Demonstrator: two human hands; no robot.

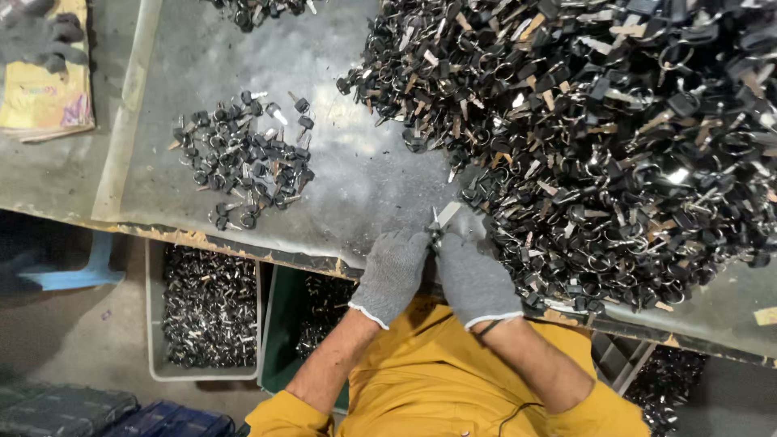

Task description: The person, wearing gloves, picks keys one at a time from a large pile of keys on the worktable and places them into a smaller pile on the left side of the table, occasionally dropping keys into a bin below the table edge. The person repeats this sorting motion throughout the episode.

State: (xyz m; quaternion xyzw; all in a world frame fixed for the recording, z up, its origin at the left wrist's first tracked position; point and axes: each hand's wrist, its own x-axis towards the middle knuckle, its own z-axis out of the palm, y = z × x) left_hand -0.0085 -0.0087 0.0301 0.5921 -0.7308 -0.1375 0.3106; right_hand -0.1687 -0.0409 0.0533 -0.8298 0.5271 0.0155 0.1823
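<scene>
Both my hands wear grey knit gloves and meet at the near edge of the metal table (348,174). My left hand (392,271) and my right hand (473,279) pinch together a small black-headed key (441,220) with a silver blade and a ring. A huge heap of black-headed keys on rings (615,129) lies just right of my hands. A smaller, flatter pile of keys (243,166) sits to the left on the table.
Under the table edge stand a grey bin (209,311) full of metal parts and a green bin (312,320). A yellow booklet (44,89) with a grey glove (36,36) on it lies far left. Dark cases (97,413) sit on the floor.
</scene>
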